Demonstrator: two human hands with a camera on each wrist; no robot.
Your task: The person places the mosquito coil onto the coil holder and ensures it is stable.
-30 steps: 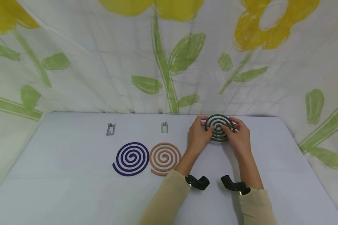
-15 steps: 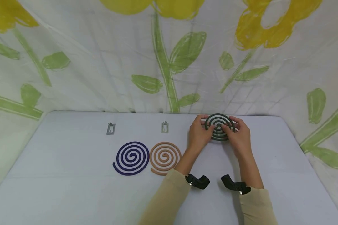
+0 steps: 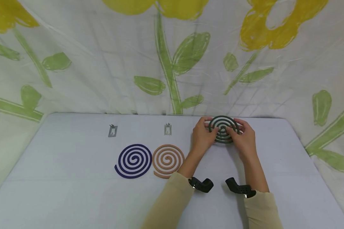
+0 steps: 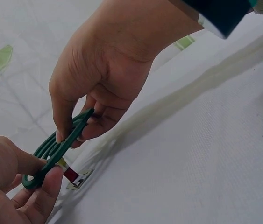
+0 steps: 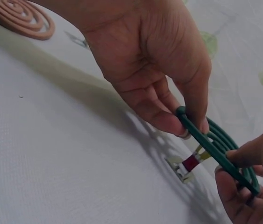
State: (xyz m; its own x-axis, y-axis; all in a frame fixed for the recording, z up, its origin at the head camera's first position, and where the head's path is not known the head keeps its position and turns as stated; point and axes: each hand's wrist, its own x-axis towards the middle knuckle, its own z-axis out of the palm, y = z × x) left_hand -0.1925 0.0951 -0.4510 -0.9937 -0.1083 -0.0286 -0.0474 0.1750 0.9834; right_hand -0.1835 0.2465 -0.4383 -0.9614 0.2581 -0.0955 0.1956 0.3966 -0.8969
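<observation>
"Your left hand and right hand are both pinching the green coil, one from each side, near the back edge of the table; that much the head view gives you."

"And your other coils there?"

"Your purple coil and orange coil lie flat, side by side, with neither hand on them. Your left stand and middle stand lie beyond, bearing nothing."

"What does your left wrist view add?"

"You're holding the green coil up off the table, with a third stand beneath it."

"So have you finished that one?"

"In your right wrist view the third stand reaches up towards the coil, but I can't tell whether the two are joined. I'd judge you partway through the green one, both grips on, with purple and orange apparently yet to be started"
</observation>
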